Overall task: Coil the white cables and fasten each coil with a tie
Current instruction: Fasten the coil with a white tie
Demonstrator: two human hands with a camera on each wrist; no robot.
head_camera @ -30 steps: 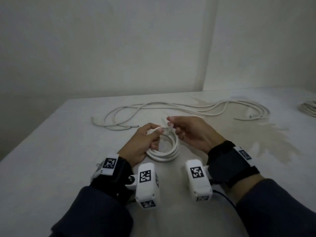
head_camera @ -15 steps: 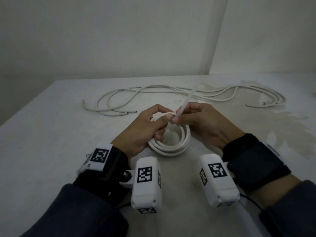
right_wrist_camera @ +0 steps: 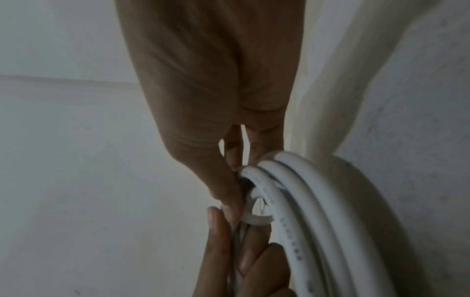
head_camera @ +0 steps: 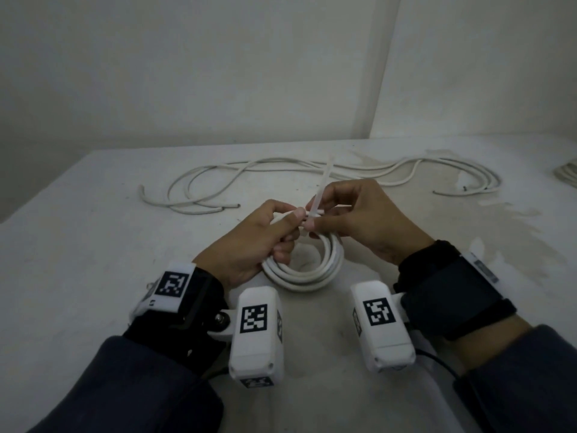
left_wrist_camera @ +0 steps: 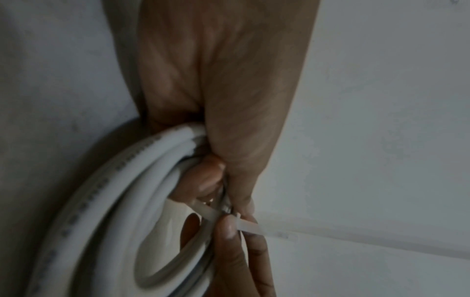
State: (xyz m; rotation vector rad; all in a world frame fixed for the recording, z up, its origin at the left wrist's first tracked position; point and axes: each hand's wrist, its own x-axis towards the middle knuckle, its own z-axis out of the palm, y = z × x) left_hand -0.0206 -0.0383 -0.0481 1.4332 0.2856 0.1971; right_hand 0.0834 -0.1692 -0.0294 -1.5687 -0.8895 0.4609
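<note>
- The left hand [head_camera: 249, 242] grips the upper left arc of the coiled white cable [head_camera: 315, 273], its fingers curled round the bundled turns and its thumb pressed on top where the tie crosses
- The right hand [head_camera: 359, 220] pinches the cable tie [head_camera: 323, 185] between thumb and fingertips, right against the left thumb, at the far rim of the coil
- The tie's loose tail sticks up and away from the coil, tilted slightly right; in the left wrist view its band [left_wrist_camera: 251, 226] runs across the turns of the coil [left_wrist_camera: 122, 201] between the two thumbs
- In the right wrist view a loop of the tie [right_wrist_camera: 254, 218] wraps the coil's strands [right_wrist_camera: 318, 211], not yet drawn snug
- The coil's near side rests on the white table [head_camera: 93, 245], between the two wrists
- Beyond the coil, well apart from it, loose white cables [head_camera: 218, 185] lie sprawled across the table's far part
- Far right of the coil, at the table's edge, part of another bundle [head_camera: 566, 175] shows
</note>
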